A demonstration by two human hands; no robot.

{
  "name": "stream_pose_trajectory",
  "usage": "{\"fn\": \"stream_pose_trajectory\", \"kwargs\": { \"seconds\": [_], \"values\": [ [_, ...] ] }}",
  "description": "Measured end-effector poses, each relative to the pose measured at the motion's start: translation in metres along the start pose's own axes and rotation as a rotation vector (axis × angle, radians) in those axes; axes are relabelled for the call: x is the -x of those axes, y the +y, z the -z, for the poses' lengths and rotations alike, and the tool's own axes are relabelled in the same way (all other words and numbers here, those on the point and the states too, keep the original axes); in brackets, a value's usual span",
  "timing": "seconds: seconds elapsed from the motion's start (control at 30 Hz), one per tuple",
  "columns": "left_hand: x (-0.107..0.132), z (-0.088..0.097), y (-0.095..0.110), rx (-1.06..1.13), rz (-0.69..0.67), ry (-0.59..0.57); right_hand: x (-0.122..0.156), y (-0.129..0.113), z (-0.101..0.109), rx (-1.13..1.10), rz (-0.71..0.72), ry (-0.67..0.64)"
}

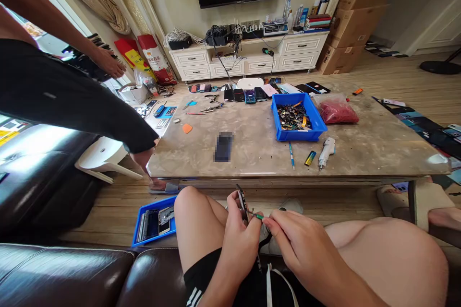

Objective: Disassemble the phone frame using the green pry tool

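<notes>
The fingers of my left hand (240, 234) are clamped on a thin, dark, flat phone-like panel (242, 199), tilted nearly edge-on, its upper end jutting out past them. The fingers of my right hand (300, 234) are pinched together on a slim green tool (259, 216), which points leftward at the panel, just beside my left hand; I cannot tell whether its tip touches. Beyond, well apart, the marbled grey-brown desk (194, 153) carries a blue plastic box (298, 135) of small parts (292, 117).
</notes>
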State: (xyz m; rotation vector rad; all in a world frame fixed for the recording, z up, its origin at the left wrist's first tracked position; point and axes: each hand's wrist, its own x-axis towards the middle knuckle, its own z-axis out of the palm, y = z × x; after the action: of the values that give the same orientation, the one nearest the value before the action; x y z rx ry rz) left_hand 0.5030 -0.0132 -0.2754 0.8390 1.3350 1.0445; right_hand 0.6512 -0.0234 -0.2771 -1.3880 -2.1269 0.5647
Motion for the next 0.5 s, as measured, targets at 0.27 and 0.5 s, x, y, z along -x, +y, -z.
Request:
{"fn": "stream_pose_trajectory", "kwargs": {
  "seconds": [0.27, 0.5],
  "values": [
    [0.003, -0.002, 0.003, -0.011, -0.045, 0.019, 0.001, -0.002, -0.002, -0.092, 0.015, 0.02],
    [0.001, 0.0, -0.005, -0.069, -0.053, 0.098, 0.0, -0.009, -0.011, -0.077, 0.026, 0.121]
  ]
}}
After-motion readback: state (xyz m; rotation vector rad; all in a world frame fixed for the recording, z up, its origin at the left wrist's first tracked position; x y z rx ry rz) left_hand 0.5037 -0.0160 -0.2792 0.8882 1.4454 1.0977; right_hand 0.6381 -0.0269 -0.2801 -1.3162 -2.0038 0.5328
